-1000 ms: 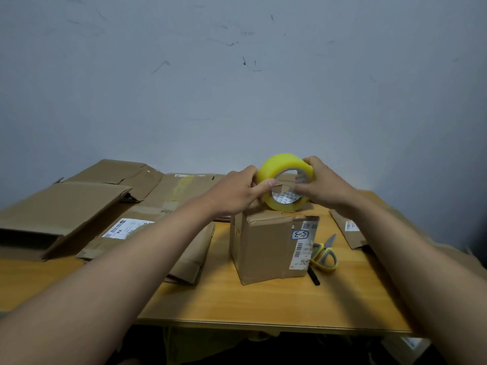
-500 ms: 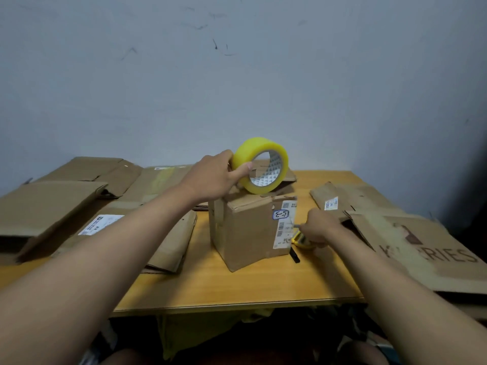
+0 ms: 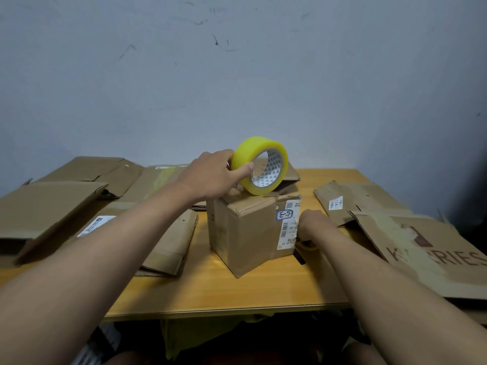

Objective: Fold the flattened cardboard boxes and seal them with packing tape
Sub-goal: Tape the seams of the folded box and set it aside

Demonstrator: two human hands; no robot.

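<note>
Near the table's (image 3: 210, 293) front edge, the right hand (image 3: 312, 223) curls its fingers around yellow-handled scissors (image 3: 307, 245) beside the upright box (image 3: 250, 230), while farther back the left hand (image 3: 213, 176) grips the tape roll (image 3: 259, 165) standing on the box's top, flattened boxes (image 3: 47, 206) lying alongside.

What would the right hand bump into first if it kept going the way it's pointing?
Probably the yellow-handled scissors lying just under the right hand, beside the folded box. Whether it touches them already, I cannot tell; depth is unclear.
</note>
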